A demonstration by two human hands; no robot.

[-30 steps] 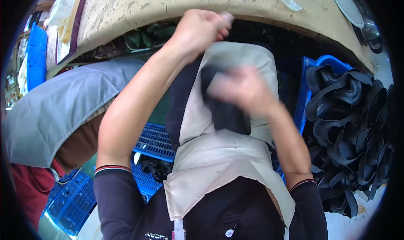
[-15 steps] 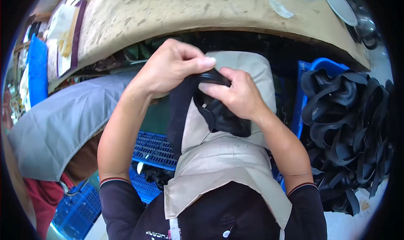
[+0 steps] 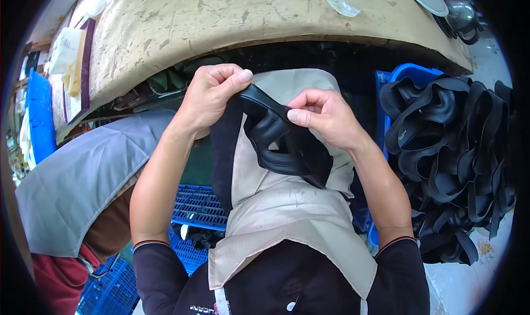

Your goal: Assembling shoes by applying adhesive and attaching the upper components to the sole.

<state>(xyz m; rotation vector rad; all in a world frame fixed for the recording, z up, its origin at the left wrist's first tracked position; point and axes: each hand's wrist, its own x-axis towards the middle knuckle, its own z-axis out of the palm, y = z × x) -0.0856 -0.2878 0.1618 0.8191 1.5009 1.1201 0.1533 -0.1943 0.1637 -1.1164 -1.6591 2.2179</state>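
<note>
A glossy black, moulded, rubber-like piece (image 3: 279, 161) hangs over the beige apron (image 3: 284, 204) on my lap. It has a rounded, ring-like body with an opening in it and a thin, flat edge. My left hand (image 3: 211, 98) pinches its upper left end between thumb and fingers. With thumb and forefinger, my right hand (image 3: 328, 116) grips the same upper edge farther right. The stretch of edge between the two hands is pulled fairly straight. My fingertips behind the piece are hidden.
A blue crate (image 3: 411, 75) at the right overflows with similar black pieces (image 3: 447, 149). Ahead stands a worn tan worktable (image 3: 232, 22). Blue baskets (image 3: 199, 207) sit low at the left, beside a person's grey-covered lap (image 3: 94, 166). A clear plastic item (image 3: 342, 4) lies on the table.
My hands have moved apart, the left one leftward and the right one rightward. The black piece has turned and stretched out, so its edge and ring-like body show more.
</note>
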